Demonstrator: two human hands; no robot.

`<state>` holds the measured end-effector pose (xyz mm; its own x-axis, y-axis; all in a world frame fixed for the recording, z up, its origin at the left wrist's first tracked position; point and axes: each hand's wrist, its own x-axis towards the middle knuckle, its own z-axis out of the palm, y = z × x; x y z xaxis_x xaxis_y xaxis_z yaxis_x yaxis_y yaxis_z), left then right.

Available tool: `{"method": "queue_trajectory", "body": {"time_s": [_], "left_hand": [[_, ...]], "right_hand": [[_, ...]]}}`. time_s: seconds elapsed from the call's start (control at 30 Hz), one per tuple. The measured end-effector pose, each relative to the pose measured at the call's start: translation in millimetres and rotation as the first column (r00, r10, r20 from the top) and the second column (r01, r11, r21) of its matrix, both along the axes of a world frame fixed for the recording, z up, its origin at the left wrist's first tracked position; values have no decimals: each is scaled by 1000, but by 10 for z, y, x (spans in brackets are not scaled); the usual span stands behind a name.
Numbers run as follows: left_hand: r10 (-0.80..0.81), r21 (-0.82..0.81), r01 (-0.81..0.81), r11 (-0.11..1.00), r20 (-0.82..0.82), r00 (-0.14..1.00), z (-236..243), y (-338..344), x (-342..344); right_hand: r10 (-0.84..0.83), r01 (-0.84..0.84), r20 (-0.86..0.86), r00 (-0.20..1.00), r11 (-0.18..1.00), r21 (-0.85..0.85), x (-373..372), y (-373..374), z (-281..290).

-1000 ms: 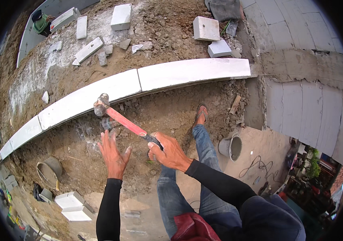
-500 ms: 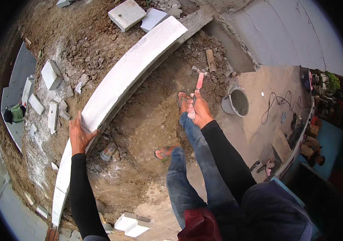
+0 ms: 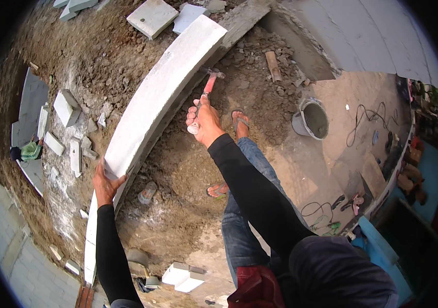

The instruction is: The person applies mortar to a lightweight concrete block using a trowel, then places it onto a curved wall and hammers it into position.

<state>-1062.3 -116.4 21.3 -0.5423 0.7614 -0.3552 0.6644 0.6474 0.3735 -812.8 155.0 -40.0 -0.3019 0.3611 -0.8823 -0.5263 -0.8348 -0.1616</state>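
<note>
A long row of white blocks (image 3: 162,87) runs diagonally across brown dirt. My left hand (image 3: 106,186) rests flat on the near face of the row, fingers over its top edge. My right hand (image 3: 203,120) is closed on the handle of a red hammer (image 3: 207,88). The hammer's metal head is up by the side of the row near its far end. My legs in blue jeans stand on the dirt in sandals, one foot (image 3: 239,123) just right of my right hand.
A grey bucket (image 3: 311,119) stands on the concrete to the right, with a black cable (image 3: 363,120) beyond it. Loose white blocks (image 3: 152,16) lie on the dirt behind the row and near my feet (image 3: 183,274). A plastic bottle (image 3: 147,192) lies on the dirt.
My right hand has swung the hammer left, from over my foot toward the row's side. My left hand stays on the row. The view has shifted slightly.
</note>
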Motion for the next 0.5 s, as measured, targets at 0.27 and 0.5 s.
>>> {"method": "queue_trajectory", "body": {"time_s": [0.27, 0.5], "left_hand": [[-5, -4, 5, 1000, 6, 1000, 9, -11, -30], [-73, -41, 70, 997, -61, 995, 7, -15, -40]], "right_hand": [[-67, 68, 37, 997, 997, -22, -187, -68, 152], [-19, 20, 18, 1000, 999, -25, -172, -184, 250]]}}
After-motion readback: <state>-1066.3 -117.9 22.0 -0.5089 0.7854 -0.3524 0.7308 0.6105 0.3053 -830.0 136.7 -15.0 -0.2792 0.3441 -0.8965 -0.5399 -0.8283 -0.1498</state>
